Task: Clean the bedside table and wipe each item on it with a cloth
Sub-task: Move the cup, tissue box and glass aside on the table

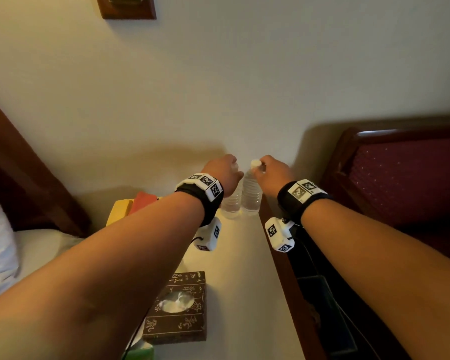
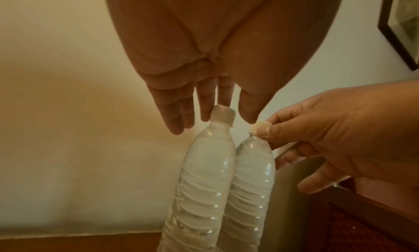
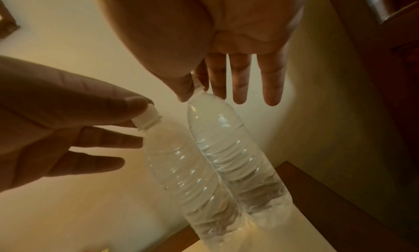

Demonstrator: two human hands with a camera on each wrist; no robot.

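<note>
Two clear plastic water bottles stand side by side, touching, at the back of the cream bedside table (image 1: pixel 240 281) against the wall. My left hand (image 2: pixel 224 117) has its thumb and fingertips around the white cap of the left bottle (image 2: pixel 208 166), pinching it. My right hand (image 3: pixel 197 92) pinches the cap of the right bottle (image 3: pixel 226 148) between thumb and index finger, its other fingers straight. From the head view, the left hand (image 1: pixel 231 171) hides the left bottle's (image 1: pixel 231 205) cap, and the right hand (image 1: pixel 264 170) sits at the right bottle's (image 1: pixel 251 197) top.
A brown tissue box (image 1: pixel 178 310) with pale characters lies on the table's near left. Yellow (image 1: pixel 120 207) and orange (image 1: pixel 143 198) cloths lie at the far left edge. A white-sheeted bed is on the left, and a maroon padded headboard (image 1: pixel 400 178) on the right.
</note>
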